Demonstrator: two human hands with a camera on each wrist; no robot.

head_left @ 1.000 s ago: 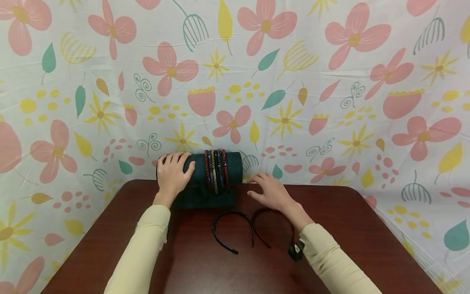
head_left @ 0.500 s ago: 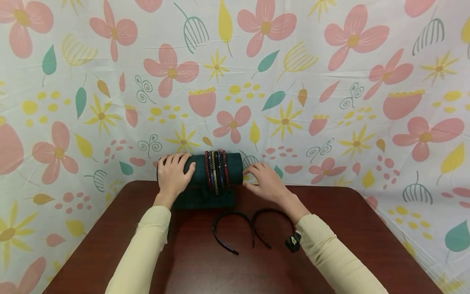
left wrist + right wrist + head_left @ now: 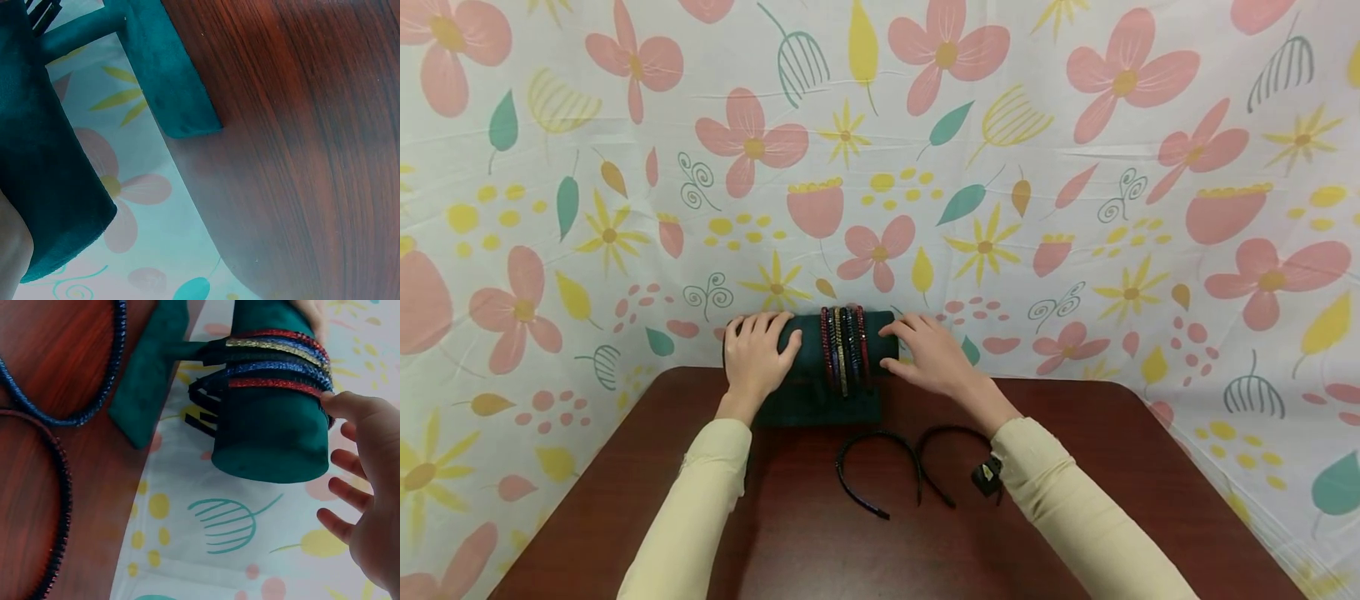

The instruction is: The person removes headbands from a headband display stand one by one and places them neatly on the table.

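A dark green velvet headband stand (image 3: 805,354) is at the table's back edge, its padded roll lying sideways above a flat base (image 3: 169,81). Several glittery headbands (image 3: 844,354) in red, gold, blue and dark tones circle the roll. My left hand (image 3: 755,360) holds the roll's left end, fingers over the top and thumb on the front. At the other end is my right hand (image 3: 928,357), fingers spread and partly bent. In the right wrist view its thumb (image 3: 350,405) is at the nearest red headband (image 3: 275,383); whether it touches is unclear.
Two more headbands lie on the brown table (image 3: 820,550) before the stand: a blue one (image 3: 117,356) and a dark reddish one (image 3: 65,487). A flower-patterned cloth (image 3: 880,150) hangs behind the table.
My right hand has moved left and slightly up, from beside the stand to the roll's right end. My left hand keeps its place on the roll.
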